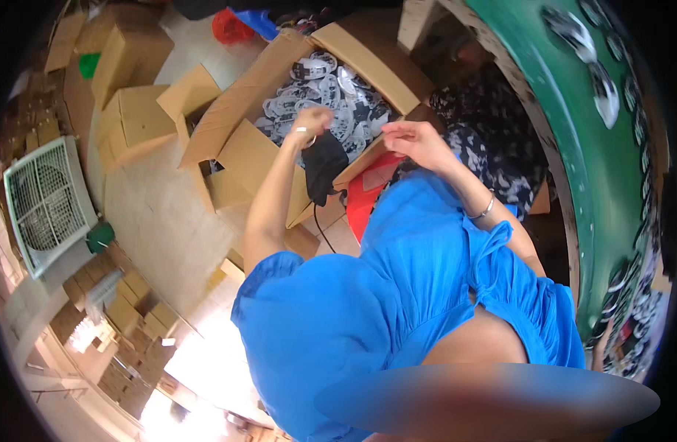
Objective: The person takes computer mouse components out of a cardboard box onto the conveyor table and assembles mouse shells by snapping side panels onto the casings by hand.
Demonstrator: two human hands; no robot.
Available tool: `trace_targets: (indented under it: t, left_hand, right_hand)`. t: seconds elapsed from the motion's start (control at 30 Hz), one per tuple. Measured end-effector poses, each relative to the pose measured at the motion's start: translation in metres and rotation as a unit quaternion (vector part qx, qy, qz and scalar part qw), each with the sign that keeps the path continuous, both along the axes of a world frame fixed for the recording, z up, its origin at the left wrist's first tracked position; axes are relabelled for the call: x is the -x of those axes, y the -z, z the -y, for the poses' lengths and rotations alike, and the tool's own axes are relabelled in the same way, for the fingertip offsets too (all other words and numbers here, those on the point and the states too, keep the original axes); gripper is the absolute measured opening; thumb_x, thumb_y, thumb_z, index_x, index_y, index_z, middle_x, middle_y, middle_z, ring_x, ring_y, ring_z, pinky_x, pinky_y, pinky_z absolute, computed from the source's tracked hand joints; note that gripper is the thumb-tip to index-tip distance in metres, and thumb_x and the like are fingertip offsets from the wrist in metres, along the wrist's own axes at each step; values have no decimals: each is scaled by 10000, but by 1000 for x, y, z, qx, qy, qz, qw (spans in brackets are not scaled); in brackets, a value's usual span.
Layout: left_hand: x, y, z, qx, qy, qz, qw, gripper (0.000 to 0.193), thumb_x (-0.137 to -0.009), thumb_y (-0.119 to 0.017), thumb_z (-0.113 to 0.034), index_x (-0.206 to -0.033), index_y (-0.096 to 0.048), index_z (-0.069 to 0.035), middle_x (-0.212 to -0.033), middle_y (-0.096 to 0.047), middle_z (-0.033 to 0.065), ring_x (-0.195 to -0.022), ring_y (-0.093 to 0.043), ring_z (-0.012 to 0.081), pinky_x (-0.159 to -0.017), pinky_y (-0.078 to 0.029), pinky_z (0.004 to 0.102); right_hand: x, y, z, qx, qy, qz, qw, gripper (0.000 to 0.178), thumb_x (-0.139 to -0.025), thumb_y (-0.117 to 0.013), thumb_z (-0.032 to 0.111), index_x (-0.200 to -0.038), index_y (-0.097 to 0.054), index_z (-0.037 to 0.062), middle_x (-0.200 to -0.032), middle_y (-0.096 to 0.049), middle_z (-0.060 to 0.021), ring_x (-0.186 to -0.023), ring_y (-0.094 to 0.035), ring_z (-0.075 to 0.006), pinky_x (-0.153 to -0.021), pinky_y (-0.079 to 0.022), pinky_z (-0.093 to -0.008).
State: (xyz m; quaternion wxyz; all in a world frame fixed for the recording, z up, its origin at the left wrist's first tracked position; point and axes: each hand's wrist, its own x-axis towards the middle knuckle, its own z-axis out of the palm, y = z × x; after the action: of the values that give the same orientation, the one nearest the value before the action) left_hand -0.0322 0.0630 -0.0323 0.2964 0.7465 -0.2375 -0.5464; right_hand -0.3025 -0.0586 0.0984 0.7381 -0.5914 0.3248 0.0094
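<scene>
An open cardboard box stands in front of me, filled with many grey, white and black flat curved pieces whose kind I cannot make out. My left hand is over the box with its fingers curled in; what they hold, if anything, is hidden. A white strip is on that hand near the wrist. Below it, a black cloth hangs over the near edge of the box. At the box's right edge, my right hand has its fingers stretched to the left, apart from the thumb, with nothing visible in them.
A green table runs along the right, with black-and-white pieces on it. Cardboard boxes stand at the left, near a white-framed fan. A red stool-like surface shows under the box's near corner.
</scene>
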Motion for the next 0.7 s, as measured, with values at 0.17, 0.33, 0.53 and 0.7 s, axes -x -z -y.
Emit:
trace_targets:
  t: [0.17,0.33,0.53,0.7]
  left_hand:
    - [-45,51,24,-80,-208,214,951,1002,-650,-679,-645,-1408,-326,-94,-1349,-405,268,-1210,-457,369,-993,-383,403]
    - [-46,79,65,-198,-223,283,912,1015,-651,-615,-717,-1436,-252,-187,-1367,-313,334,-1300,-260,481,-1046,-288,506]
    - [-85,117,58,-87,-430,357,824,1012,-643,-644,-687,-1415,-274,-148,-1349,-417,240,-1232,-377,435,-1023,-284,525]
    - [-47,110,68,-38,-378,279,882,797,-641,-718,-493,-1305,-474,-125,-1227,-549,175,-1171,-479,349,-1056,-235,456]
  right_hand:
    - [-88,78,-10,-224,8,-123,967,682,-784,-705,280,-1335,-423,-5,-1263,-538,-157,-1142,-516,-194,-936,-412,-302]
    - [-120,202,11,-76,104,-247,960,872,-746,-689,480,-1418,-315,70,-1380,-423,-130,-1267,-389,-250,-1038,-286,-374]
    - [-186,191,10,-334,311,-291,841,870,-749,-650,566,-1438,-271,196,-1469,-287,-73,-1354,-216,-283,-1036,-190,-591]
    - [-190,187,27,-356,325,-277,831,854,-734,-655,578,-1431,-287,249,-1510,-181,-65,-1376,-125,-327,-1005,-193,-653]
